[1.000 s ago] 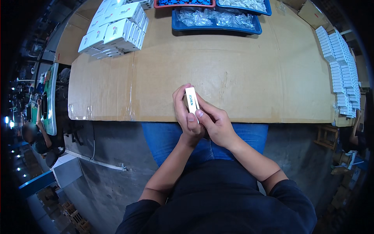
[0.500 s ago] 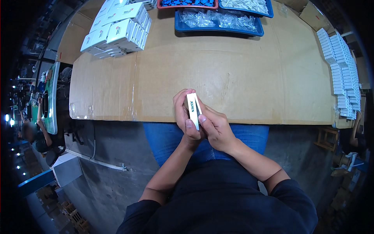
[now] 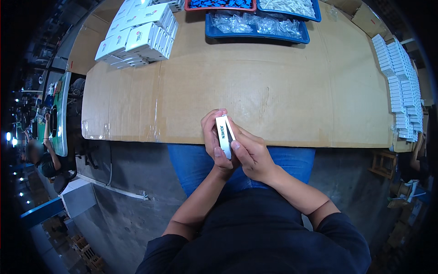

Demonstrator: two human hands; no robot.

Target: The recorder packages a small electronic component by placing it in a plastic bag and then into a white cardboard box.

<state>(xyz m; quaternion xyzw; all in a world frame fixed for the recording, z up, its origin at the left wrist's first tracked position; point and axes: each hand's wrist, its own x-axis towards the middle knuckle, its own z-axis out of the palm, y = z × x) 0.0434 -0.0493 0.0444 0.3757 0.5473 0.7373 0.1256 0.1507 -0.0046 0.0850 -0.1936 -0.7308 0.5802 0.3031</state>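
You have the small white box [image 3: 222,134] between both hands, just above the near edge of the tabletop [image 3: 237,82]. The fingers of your left hand [image 3: 211,138] curl around its left side and far end, thumb against its near left edge, gripping it. Your right hand [image 3: 257,154] pinches the right side, thumb on the near right edge; the fingers beneath are partly hidden from you. A narrow dark gap, wider toward the near end, runs along the box's right side. At the far side, a blue tray [image 3: 258,39] holds clear plastic bags. Beyond it, a red tray [image 3: 221,9] on the left holds small blue pieces, and another blue tray [image 3: 318,13] on the right holds white pieces. White cartons [image 3: 139,36] are stacked far left; smaller white boxes [image 3: 401,86] stand far right.
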